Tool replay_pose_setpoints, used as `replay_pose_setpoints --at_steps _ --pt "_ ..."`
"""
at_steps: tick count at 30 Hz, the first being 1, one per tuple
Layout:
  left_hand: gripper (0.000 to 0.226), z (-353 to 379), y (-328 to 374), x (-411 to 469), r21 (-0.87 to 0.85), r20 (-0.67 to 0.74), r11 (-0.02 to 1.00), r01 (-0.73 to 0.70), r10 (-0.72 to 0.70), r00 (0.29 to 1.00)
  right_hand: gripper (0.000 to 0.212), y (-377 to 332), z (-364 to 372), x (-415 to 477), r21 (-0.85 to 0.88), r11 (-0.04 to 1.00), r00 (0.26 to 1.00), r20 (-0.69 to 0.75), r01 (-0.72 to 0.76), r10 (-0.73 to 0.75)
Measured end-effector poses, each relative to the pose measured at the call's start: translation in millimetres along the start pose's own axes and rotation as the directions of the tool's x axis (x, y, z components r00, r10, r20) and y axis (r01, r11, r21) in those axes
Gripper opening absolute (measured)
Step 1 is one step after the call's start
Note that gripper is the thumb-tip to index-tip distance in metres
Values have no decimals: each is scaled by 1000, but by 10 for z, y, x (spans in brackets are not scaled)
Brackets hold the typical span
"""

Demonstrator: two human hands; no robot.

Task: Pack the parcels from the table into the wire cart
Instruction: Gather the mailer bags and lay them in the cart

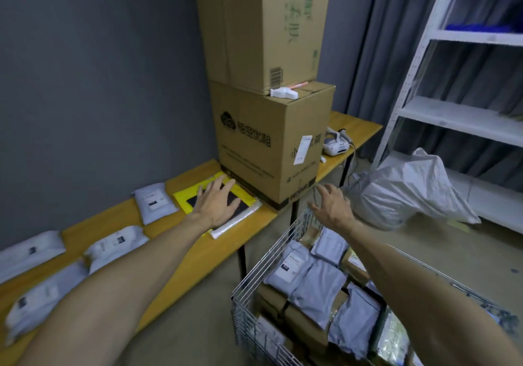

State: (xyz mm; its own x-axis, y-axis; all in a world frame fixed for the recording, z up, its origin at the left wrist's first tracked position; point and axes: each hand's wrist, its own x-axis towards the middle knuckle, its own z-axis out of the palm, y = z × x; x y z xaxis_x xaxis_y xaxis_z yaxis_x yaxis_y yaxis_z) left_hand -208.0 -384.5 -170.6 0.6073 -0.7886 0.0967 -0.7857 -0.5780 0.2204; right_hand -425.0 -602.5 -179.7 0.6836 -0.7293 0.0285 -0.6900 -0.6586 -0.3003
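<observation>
My left hand (pixel 218 202) lies flat with spread fingers on a yellow and black parcel (pixel 189 196) that rests on a white bubble mailer (pixel 240 220) near the table's front edge. My right hand (pixel 329 204) hovers with loosely spread fingers above the far rim of the wire cart (pixel 256 269) and holds nothing. The cart stands on the floor at lower right, filled with grey mailers (pixel 317 286) and brown parcels. Several white and grey mailers (pixel 154 203) lie along the yellow table (pixel 198 255) to the left.
Two stacked cardboard boxes (pixel 271 145) stand on the table right behind the yellow parcel. A white device (pixel 335 146) sits further along the table. A large grey sack (pixel 410 193) lies on the floor beside white shelving (pixel 458 119) at right.
</observation>
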Motion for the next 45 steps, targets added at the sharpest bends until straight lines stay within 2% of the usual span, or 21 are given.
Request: replay_pose_setpoints --at_steps 7,15,25,35,45 --pt "59 -391 -1060 -679 40 -72 990 136 -133 989 66 -1197 280 -123 -31 987 985 80 156 -153" --pt "59 -806 -2236 -1548 100 -88 954 282 -274 958 65 -2681 686 -425 -37 943 943 57 330 -327" --pt "59 -928 -3242 -2224 54 -73 881 470 -466 882 63 -3858 1111 -442 -97 863 866 135 495 -482" --pt "59 -1002 -3846 -2095 120 -98 795 595 -587 804 61 -4674 1552 116 6 792 783 145 610 -604" --pt "60 -916 -4236 -1532 170 -72 713 680 -679 730 58 -5062 1870 894 71 721 702 182 689 -689"
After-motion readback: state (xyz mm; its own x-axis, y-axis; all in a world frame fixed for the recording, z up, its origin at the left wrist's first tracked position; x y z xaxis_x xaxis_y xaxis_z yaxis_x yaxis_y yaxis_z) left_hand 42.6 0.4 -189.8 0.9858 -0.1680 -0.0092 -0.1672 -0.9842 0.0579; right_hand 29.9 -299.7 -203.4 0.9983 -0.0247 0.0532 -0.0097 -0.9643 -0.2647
